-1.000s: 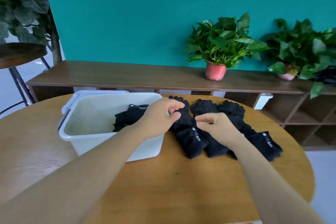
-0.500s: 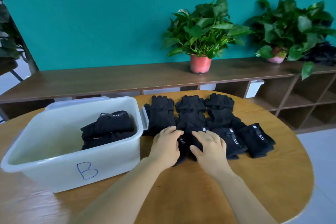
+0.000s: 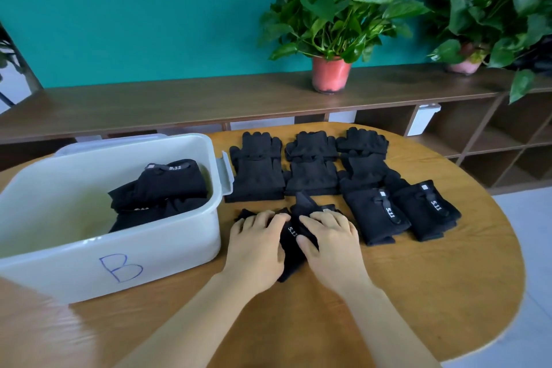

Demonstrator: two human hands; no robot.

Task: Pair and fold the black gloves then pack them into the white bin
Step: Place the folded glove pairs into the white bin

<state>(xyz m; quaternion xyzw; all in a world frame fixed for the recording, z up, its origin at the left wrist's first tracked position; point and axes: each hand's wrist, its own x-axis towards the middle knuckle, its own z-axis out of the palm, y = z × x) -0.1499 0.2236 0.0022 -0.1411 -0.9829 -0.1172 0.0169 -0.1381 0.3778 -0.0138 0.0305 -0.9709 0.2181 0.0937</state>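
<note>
Pressing soft black knitted glove pair (image 3: 304, 207) against wooden worktop (image 3: 418, 293), 3 o'clock of white plastic bin (image 3: 167, 251), with left hand (image 3: 257, 251) and right hand (image 3: 331, 248), fingers flat; likely limp, light, best gripping across fold.

Teal wall (image 3: 149, 9) behind long wooden shelf (image 3: 179, 101).

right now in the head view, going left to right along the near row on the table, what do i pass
white bin → left hand → right hand → inner 5.11 glove → outer 5.11 glove
</note>
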